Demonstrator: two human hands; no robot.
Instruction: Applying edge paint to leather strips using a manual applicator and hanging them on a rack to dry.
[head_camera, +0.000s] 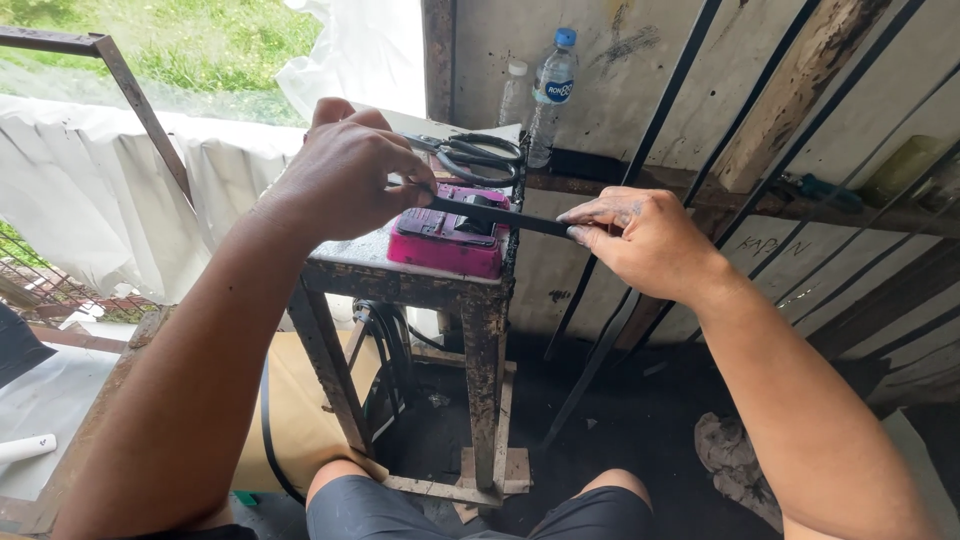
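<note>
At the far left, a rusty metal frame (130, 85) stands in front of white sheeting (90, 190) draped along the opening, with grass beyond it. The left hand (345, 175) hovers over the near left part of a small, worn metal stand, its fingers closed in a pinch on one end of a thin black strap (510, 217). The strap runs taut to the right, just above a pink box-shaped device (445, 240) that sits on the stand's surface (365, 250); it seems held low and stretched so that it lines up with the dark fitting on the device's top, though I cannot tell whether it touches it. Behind the device lie black-handled scissors (470, 158), near the back edge and within reach of either hand. Two clear plastic bottles (545, 95) stand upright against the wall just beyond.

The right hand (645, 235) grips the strap's other end off the right edge of the surface, fingers curled around it, thumb on top. More black strips (600, 350) lean against the wall (660, 70) below and behind this hand, crowding that side. The surface is narrow, so little free room is left beside the device; the open space lies in the air to the right and toward the person's knees (480, 505) below.
</note>
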